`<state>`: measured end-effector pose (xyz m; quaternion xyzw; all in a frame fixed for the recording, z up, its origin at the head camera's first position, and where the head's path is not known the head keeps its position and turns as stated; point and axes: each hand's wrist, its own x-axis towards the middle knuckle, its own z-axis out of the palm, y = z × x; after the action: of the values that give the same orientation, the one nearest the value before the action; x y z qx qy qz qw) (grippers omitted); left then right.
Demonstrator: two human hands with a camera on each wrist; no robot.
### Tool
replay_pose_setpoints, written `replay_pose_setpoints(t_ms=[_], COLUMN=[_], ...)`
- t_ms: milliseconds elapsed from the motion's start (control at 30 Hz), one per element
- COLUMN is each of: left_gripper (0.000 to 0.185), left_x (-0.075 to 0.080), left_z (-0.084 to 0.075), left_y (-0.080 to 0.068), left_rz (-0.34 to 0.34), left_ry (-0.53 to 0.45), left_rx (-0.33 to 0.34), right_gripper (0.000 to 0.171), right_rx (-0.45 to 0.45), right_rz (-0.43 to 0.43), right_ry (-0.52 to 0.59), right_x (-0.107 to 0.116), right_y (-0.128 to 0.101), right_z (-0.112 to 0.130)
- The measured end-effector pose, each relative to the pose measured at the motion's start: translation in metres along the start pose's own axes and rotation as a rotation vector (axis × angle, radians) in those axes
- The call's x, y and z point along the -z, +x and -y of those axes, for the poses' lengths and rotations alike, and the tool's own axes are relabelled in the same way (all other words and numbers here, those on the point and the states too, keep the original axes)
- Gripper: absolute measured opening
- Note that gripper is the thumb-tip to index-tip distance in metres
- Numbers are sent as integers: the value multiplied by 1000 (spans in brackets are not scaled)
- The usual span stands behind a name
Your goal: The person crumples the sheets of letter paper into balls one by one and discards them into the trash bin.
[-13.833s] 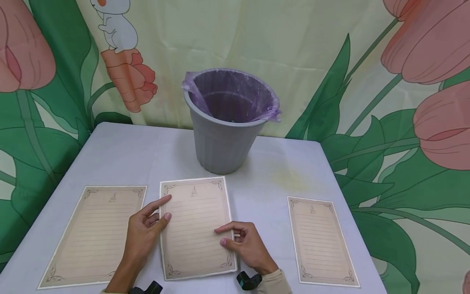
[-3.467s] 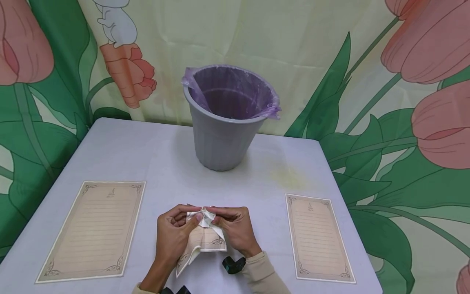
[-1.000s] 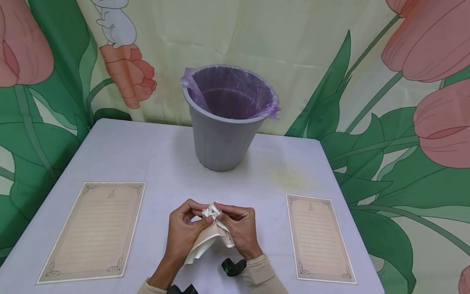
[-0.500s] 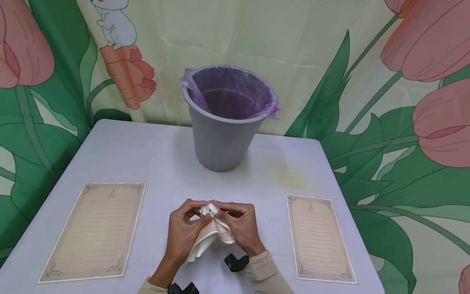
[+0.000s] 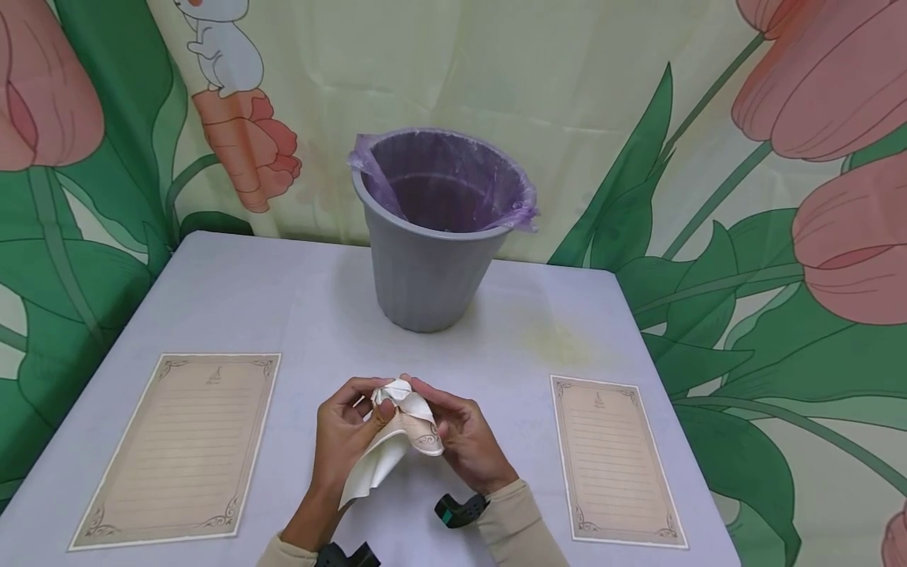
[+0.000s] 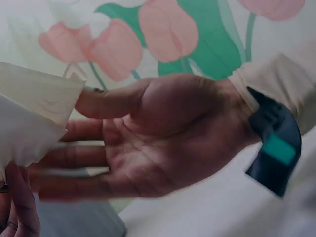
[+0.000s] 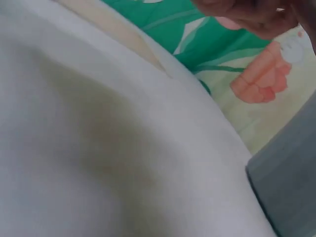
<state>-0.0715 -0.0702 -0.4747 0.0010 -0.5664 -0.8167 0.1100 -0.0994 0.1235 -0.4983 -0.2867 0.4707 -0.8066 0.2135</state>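
Crumpled paper sheet (image 5: 394, 441): held in both hands above the near edge of the counter (image 5: 298, 299), in front of the bin (image 5: 434, 236).
Item one, the sheet: cream with an ornate border, bunched at its top, a loose tail hanging toward the wearer. Left hand (image 5: 347, 441), grip curled on the sheet's left side, thumb against the bunched top. Right hand (image 5: 464, 441), grip narrow, fingertips pinching the same bunched top from the right; seen from the left wrist (image 6: 148, 138) its palm faces up beside the paper (image 6: 29, 118). Item two, the bin: grey, purple liner, upright at the counter's far middle. Items three and four: a flat left sheet (image 5: 180, 449) lying left of the bin and nearer the wearer, a flat right sheet (image 5: 615, 461) to the bin's right, both well apart from the hands.
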Motion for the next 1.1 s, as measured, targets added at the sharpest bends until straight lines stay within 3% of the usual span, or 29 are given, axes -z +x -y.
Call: replay_pose_setpoints(t_ms=[367,600,800,967,1100], left_gripper=[28,27,26,27,26], left_x=[-1,-3,-6,-6,-5], left_z=[-5,-5,-1,2,2], left_y=[-3,-7,-9,-9,-9], left_rz=[-59,-71,-96,-114,-141], left_ry=[78,129,215,227,232], left_rx=[-11,-31,-124,-168,-182], right_gripper=[81,59,34,30,32], right_rx=[90,114,127,138,93], right_rz=[-351,-535,-719,-780,-716], right_ry=[-199,-206,-180,-225,-278], right_x=[-26,-41,-56,-62,-61], right_y=[14,19,26,27,24], right_z=[-9,-9,-11,-12,-9])
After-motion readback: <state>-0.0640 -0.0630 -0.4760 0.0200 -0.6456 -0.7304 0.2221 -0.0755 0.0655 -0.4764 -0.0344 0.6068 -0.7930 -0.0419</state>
